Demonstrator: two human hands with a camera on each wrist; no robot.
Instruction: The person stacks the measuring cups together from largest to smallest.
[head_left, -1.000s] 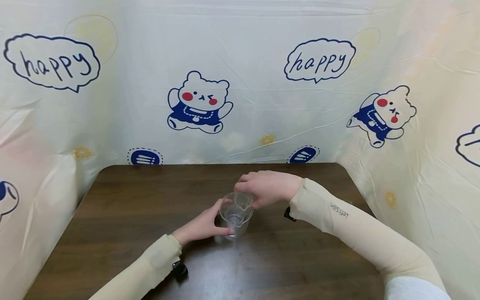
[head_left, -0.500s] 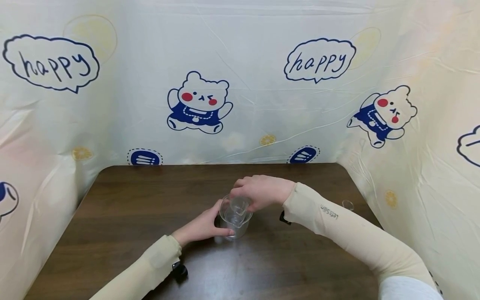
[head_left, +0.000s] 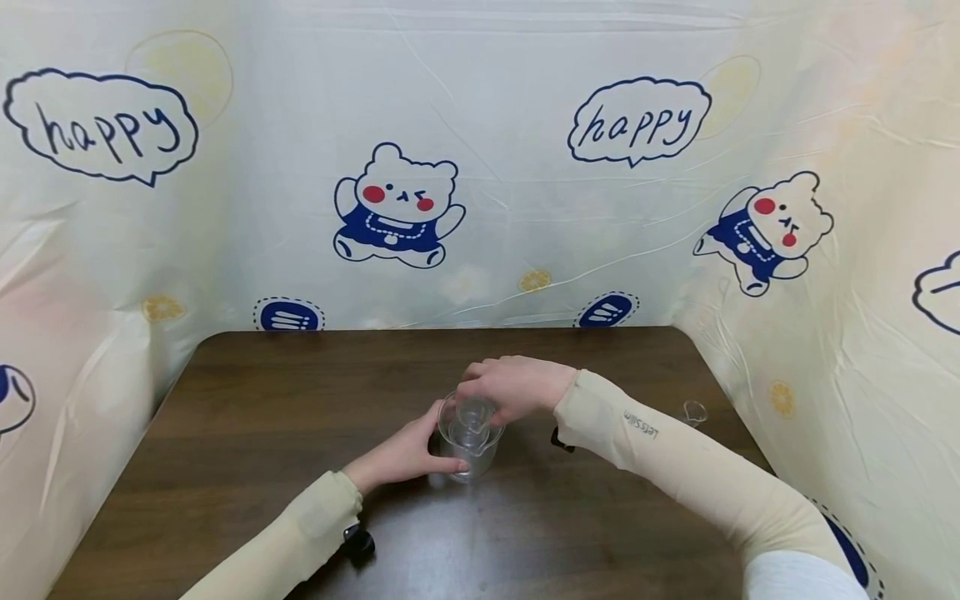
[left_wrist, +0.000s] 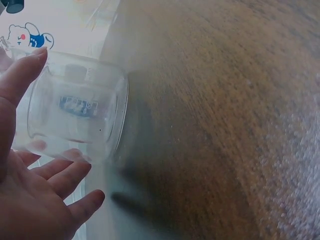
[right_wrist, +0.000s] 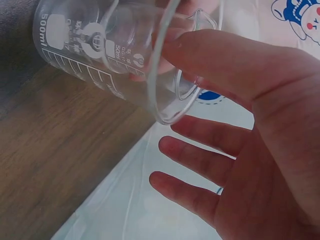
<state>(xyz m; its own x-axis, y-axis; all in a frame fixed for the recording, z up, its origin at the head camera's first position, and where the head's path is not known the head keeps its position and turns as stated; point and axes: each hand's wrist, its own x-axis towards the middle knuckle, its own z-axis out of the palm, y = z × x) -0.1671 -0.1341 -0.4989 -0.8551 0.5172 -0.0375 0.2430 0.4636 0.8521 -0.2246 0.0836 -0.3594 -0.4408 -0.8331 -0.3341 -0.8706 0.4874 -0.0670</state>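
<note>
Pinching with my right hand [head_left: 517, 387] the small beaker [head_left: 474, 411] between thumb and finger, I hold it from above in the mouth of the large beaker [head_left: 480, 460], presumably so my knuckles clear the rim; my left hand [head_left: 405, 450] grips its wall, likely to steady it on the table [head_left: 300, 400], with another clear vessel [head_left: 695, 412] well off rightward

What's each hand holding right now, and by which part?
The left hand grips the large beaker round its side wall; the right hand pinches the smaller beaker near its rim.
</note>
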